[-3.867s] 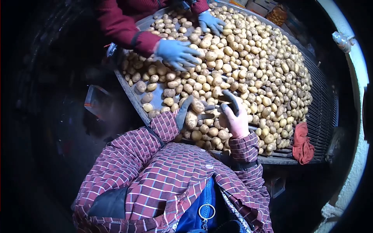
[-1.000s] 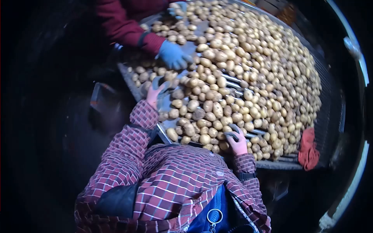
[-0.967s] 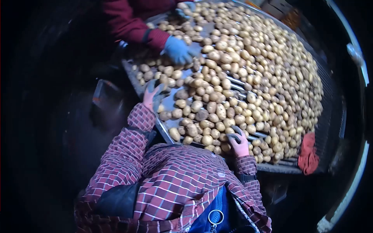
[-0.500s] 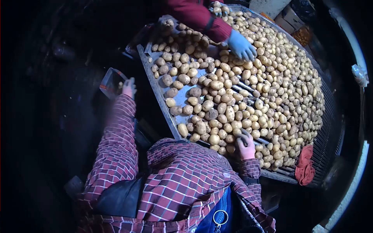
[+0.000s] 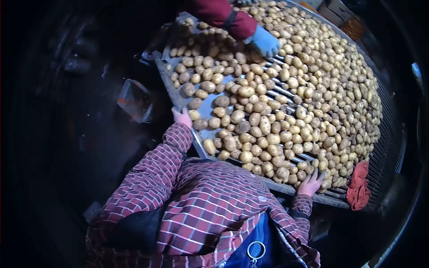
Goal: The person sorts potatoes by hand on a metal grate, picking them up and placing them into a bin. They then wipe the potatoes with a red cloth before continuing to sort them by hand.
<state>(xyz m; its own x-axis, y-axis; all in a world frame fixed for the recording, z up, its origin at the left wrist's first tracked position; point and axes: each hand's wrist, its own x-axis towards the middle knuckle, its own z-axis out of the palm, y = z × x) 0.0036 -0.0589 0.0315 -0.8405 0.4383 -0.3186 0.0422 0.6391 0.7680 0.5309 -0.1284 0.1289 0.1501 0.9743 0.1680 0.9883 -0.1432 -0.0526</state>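
Note:
Many potatoes (image 5: 272,138) lie heaped over a slatted metal sorting table (image 5: 196,145). My left hand (image 5: 182,118), in a pinkish glove, is at the table's left rim, beside a pale potato (image 5: 194,115). Its fingers look apart, with nothing visible between them. At the front edge, my right hand (image 5: 311,183) rests with spread fingers against several potatoes, and its fingertips are dark. To the left of the table, a clear plastic bin (image 5: 135,102) with an orange-red marking stands in shadow. Its contents are too dark to make out.
Across the table, a co-worker's blue-gloved hand (image 5: 267,42) reaches onto the potatoes from a dark red sleeve (image 5: 243,24). A red cloth (image 5: 358,186) hangs at the right front edge. Cardboard boxes (image 5: 336,12) stand behind the table.
My left hand has moved from over the clear bin right to the table's rim. My right hand has slid right and down along the front edge. The co-worker's hand has shifted left.

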